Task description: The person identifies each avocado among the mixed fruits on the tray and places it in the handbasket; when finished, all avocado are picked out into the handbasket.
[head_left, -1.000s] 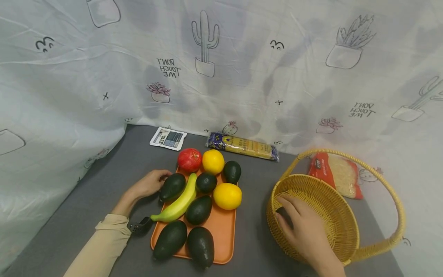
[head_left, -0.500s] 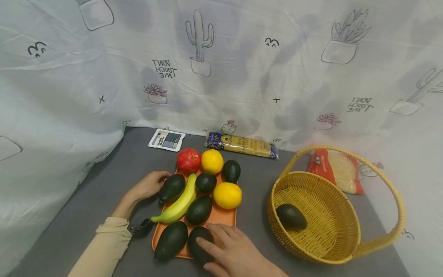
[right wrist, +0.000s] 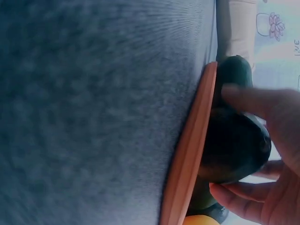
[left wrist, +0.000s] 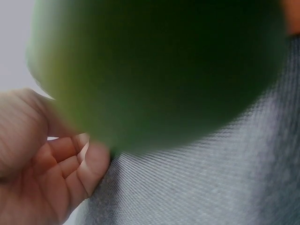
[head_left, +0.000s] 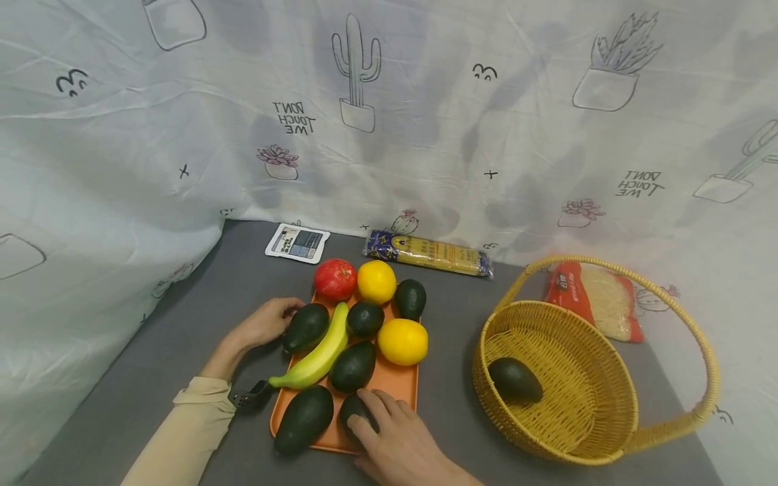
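My right hand (head_left: 398, 442) grips a dark green avocado (head_left: 358, 415) at the front of the orange tray (head_left: 395, 385). In the right wrist view, thumb and fingers lie on opposite sides of this avocado (right wrist: 234, 145). Beside the tray's left edge, my left hand (head_left: 264, 324) rests with loosely bent fingers next to another avocado (head_left: 306, 327). That avocado (left wrist: 159, 70) fills much of the left wrist view, blurred, and hides some fingertips. A banana (head_left: 319, 354), more avocados (head_left: 304, 418), two yellow fruits (head_left: 402, 342) and a red fruit (head_left: 335, 279) share the tray.
A wicker basket (head_left: 608, 378) with a tall handle stands at right, one avocado (head_left: 515, 379) inside. Behind it leans a red-and-clear bag (head_left: 602, 300). A noodle packet (head_left: 431, 254) and a white pack (head_left: 298, 243) lie along the back, before a printed curtain (head_left: 419, 121).
My right hand has let go of an avocado in the basket, moved left to the tray and taken hold of a front avocado. My left hand has stayed in place.
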{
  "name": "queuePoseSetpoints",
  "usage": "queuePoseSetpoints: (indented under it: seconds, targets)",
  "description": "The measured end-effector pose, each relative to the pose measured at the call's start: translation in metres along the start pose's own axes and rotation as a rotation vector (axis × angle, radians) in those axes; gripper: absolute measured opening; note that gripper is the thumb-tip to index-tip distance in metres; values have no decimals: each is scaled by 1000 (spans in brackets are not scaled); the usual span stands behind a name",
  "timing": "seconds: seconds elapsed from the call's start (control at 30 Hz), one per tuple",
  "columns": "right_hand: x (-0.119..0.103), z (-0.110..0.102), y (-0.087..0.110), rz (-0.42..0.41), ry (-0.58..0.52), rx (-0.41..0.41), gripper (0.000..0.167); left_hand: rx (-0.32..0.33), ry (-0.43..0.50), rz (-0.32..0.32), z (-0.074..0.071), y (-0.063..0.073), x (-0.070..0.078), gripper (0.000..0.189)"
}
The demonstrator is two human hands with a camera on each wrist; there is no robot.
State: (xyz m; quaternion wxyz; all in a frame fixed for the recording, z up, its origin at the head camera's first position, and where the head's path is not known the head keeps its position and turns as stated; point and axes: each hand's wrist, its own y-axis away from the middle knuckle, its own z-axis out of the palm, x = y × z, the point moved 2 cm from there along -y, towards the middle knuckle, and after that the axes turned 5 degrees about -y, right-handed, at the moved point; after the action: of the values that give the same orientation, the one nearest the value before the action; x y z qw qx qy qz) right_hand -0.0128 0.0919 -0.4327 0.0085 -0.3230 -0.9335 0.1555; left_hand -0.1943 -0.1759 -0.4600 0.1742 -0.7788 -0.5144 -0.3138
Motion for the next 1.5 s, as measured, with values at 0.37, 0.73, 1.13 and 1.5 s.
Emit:
queuePoseSetpoints:
  seconds: [0.37,0.73,1.13,1.5]
  targets:
    - [6,0,0,48,31,68,65,-6,12,-5,-1,0,1,29]
    - [33,-29,17,171,-19,160,74,3,12,11,3,2,-2,29]
    - [101,-118,79,621,13,372,72,-2,29,19,-1,-3,-3,27]
    - [140,-117,124,999,3,59,74,-1,12,16,-1,-2,-5,27]
